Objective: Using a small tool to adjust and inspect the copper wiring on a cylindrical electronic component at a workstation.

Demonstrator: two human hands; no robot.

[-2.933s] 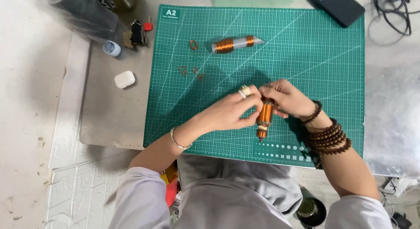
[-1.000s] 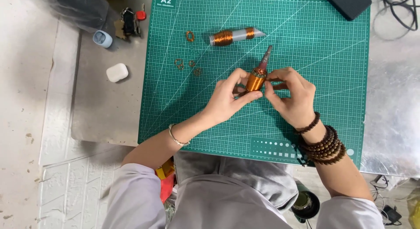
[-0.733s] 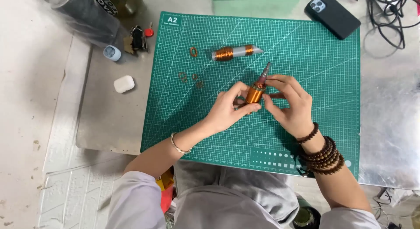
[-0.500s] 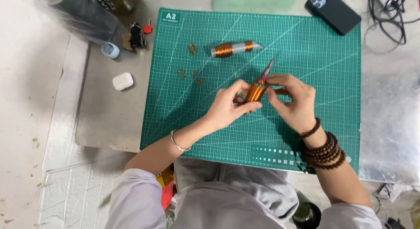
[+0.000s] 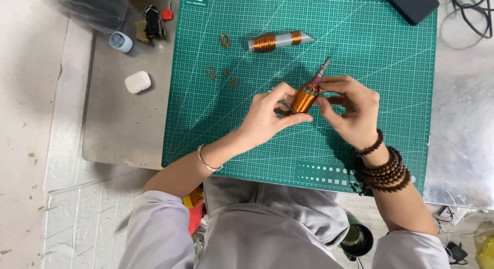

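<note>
Since half a second ago, both hands barely moved. At centre of the frame, left hand [image 5: 265,114] and right hand [image 5: 350,112] pinched the copper coil [image 5: 302,99] above the green mat [image 5: 360,37]. It seemed light, stiff, its thin wire fragile; better gripped at the ends.

Two copper-wound rotors [image 5: 303,96], four loose copper rings [image 5: 225,40], one cutting mat [image 5: 360,37].

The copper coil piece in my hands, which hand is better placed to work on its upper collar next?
Probably the right hand: its fingertips already sit at the collar of the copper coil piece, just below the grey tip. The left hand grips the lower coil body, so it seems better suited to steadying.
</note>
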